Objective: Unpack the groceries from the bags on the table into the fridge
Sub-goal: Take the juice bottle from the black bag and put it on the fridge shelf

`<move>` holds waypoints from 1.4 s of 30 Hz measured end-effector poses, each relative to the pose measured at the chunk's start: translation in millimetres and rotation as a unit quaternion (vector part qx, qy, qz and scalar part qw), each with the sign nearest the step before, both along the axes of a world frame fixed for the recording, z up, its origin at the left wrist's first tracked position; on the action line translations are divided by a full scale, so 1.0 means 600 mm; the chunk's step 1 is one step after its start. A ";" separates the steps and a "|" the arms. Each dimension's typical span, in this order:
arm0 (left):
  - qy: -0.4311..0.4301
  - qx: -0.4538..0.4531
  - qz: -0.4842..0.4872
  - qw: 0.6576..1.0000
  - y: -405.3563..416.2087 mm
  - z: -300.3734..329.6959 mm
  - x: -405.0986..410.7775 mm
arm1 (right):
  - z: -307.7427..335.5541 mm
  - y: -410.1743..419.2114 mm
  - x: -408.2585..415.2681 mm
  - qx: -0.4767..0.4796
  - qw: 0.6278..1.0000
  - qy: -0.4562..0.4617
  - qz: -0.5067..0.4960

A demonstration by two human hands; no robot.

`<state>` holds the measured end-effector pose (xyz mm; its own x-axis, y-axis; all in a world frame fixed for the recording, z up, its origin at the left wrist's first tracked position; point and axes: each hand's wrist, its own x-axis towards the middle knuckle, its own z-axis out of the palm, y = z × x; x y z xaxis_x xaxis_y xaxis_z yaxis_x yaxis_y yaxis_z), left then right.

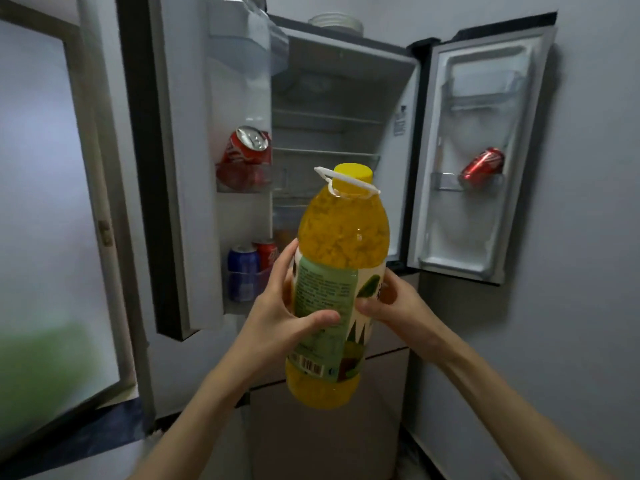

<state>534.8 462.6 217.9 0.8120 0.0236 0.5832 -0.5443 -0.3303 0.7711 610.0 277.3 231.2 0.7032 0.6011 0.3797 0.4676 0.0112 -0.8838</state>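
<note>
Grey kitchen walls are seen behind a tall grey double-door fridge [408, 116], both upper doors swung open; a frosted window is noted at 9 o'clock.

Stowed so far: one red soda can [248, 145] in the left door's middle bin at 10 o'clock; one blue soda can [243, 268] and a second red can [266, 252] side by side in the bin below; one red can lying tilted [482, 164] in the right door's bin at 2 o'clock. The glass inner shelves [325, 154] are seen bare.

In hand: a large clear plastic bottle of yellow juice with yellow cap and white carry handle [341, 244], held upright at centre before the open compartment, not yet placed. The left hand [277, 306] is wrapped around its label; the right hand [391, 303] is clasped on the opposite side.

Outstanding, as judged: this bottle is to be shelved. Bags and table are out of view, so the remainder cannot be told.
</note>
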 end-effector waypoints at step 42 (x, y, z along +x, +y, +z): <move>-0.293 0.283 0.221 0.886 0.163 0.433 0.990 | 0.397 0.219 1.049 0.218 0.925 -0.305 0.055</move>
